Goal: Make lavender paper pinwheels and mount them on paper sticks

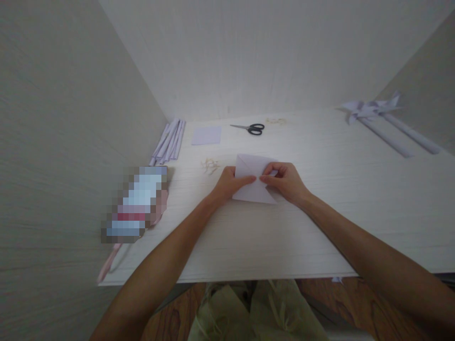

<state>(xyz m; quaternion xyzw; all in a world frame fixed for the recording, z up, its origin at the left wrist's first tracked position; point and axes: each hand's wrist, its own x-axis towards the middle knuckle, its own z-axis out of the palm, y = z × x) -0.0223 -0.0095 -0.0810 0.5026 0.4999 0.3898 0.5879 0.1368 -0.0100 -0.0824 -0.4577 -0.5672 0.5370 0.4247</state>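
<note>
Pale lilac paper [254,187] lies flat on the white table [355,189], near its middle and just in front of the person. The left hand [229,182] and the right hand [284,180] meet over it. Each is narrowed to a pinch, with fingertips pressing a flap at the sheet's centre line.

Progress, as judged from the sheet: it is no longer a plain square. Slanted edges run in toward the middle and the outline is pinched at the waist, so some folds appear to be made already. The far flap still stands slightly raised rather than creased flat. No cut shows in it, and the scissors [250,128] lie closed, well apart at the back. An unfolded square [206,135] lies beside them, with paper rods [170,139] against the left wall. Two pinwheels [369,110] on rods rest at the far right.

Hidden or unclear: the hands cover both side edges of the paper, so the number of layers cannot be told. Small pale bits [210,166] near the left hand are too small to identify. A thing at the table's left edge is pixelated [137,203]. The person's lap and the floor are cut off below.
</note>
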